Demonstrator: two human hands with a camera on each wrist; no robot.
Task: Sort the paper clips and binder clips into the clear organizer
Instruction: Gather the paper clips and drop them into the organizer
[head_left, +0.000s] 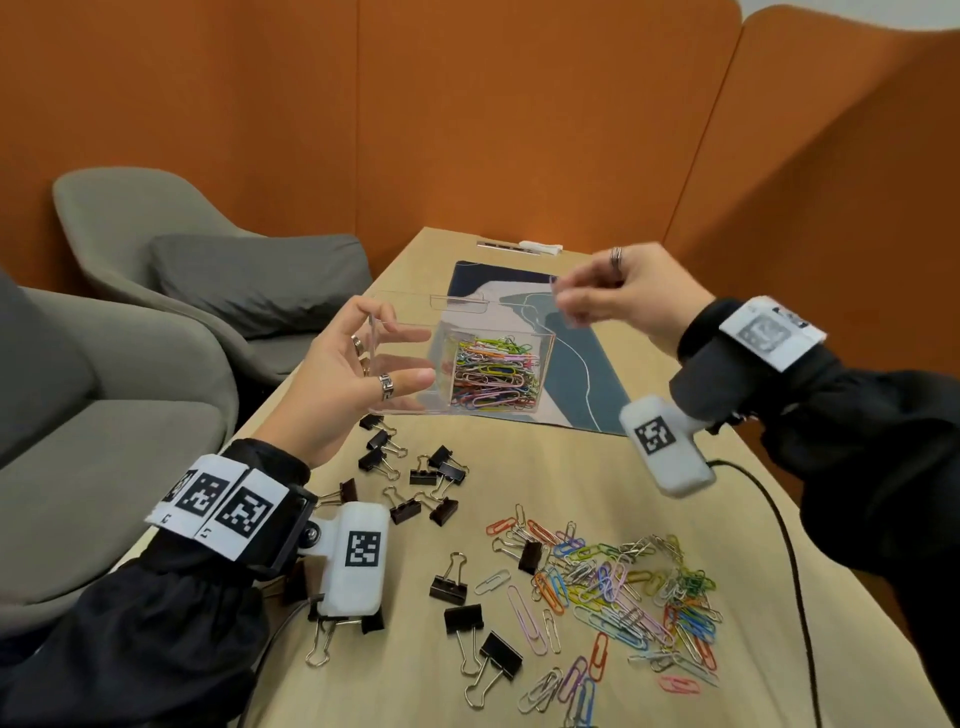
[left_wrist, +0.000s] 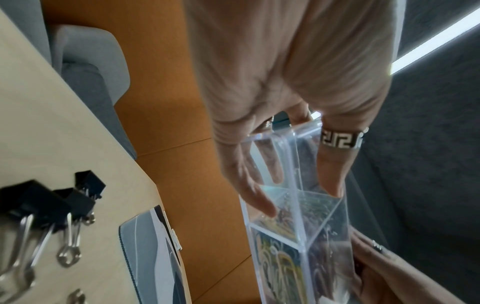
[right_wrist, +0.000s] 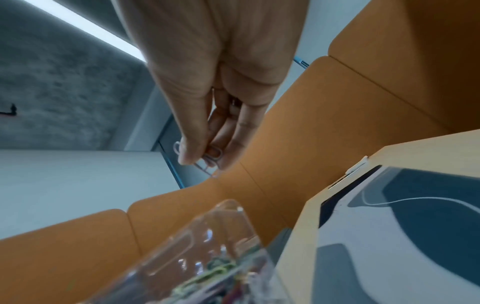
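Observation:
The clear organizer (head_left: 546, 364) is held up over the table's far half, lid open behind it. Its right compartment holds coloured paper clips (head_left: 493, 375); the left one looks empty. My left hand (head_left: 423, 356) grips the organizer's left end between thumb and fingers, as the left wrist view shows around the organizer (left_wrist: 324, 236). My right hand (head_left: 566, 306) hovers above the right compartment, and in the right wrist view it pinches a few silver paper clips (right_wrist: 211, 159). Loose paper clips (head_left: 623, 587) and black binder clips (head_left: 415, 478) lie on the near table.
A blue and white patterned mat (head_left: 582, 374) lies under and behind the organizer. A black cable (head_left: 779, 525) runs along the table's right side. Grey chairs (head_left: 156, 234) stand left of the table. Orange partition walls (head_left: 519, 130) close in the far end.

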